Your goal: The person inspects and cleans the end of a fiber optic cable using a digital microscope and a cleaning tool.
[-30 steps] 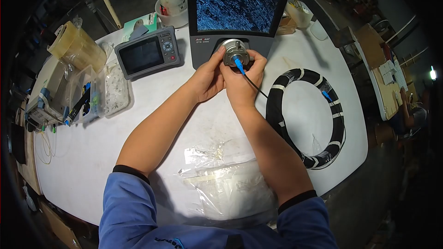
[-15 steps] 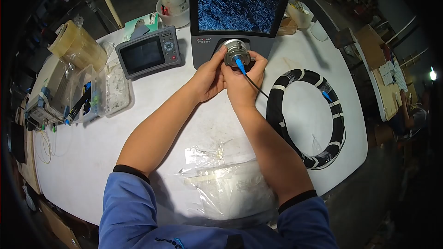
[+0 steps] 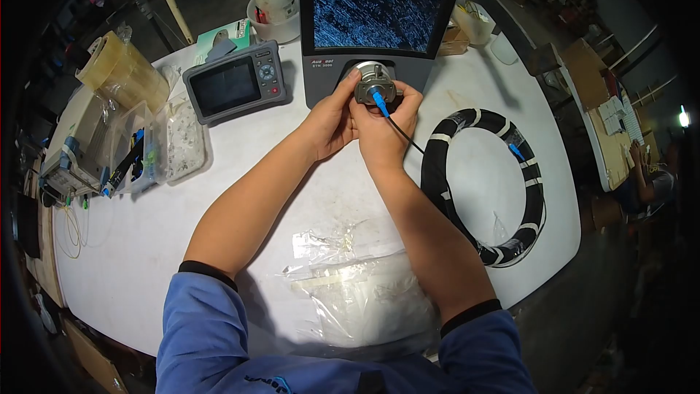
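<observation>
My left hand (image 3: pixel 333 125) and my right hand (image 3: pixel 386 130) meet at the round metal connector holder (image 3: pixel 368 73) on the front of a fibre inspection microscope (image 3: pixel 321 87). The left thumb presses the holder's left side, and my right fingers curl round its right and lower side. A blue fibre-optic connector (image 3: pixel 378 98) sits in the holder, and its black cable (image 3: pixel 401 133) runs right, past my right wrist. Above, the screen (image 3: pixel 375 7) displays a speckled blue-and-black picture. A black cable coil (image 3: pixel 435 168) bound with white tape lies right of my forearm, with another blue connector (image 3: pixel 516 152) on it.
A grey handheld tester (image 3: pixel 230 86) stands left of the microscope. Further left are a clear plastic box (image 3: pixel 138 168), a white-topped container (image 3: pixel 184 142) and rolls of clear tape (image 3: pixel 120 73). A plastic-wrapped white bundle (image 3: pixel 364 299) lies between my forearms. A white bottle (image 3: pixel 275 1) stands behind.
The speckled picture on the screen has shifted slightly. My hands and the connector stay almost in place. At the far right, another person's arm and hand have moved a little.
</observation>
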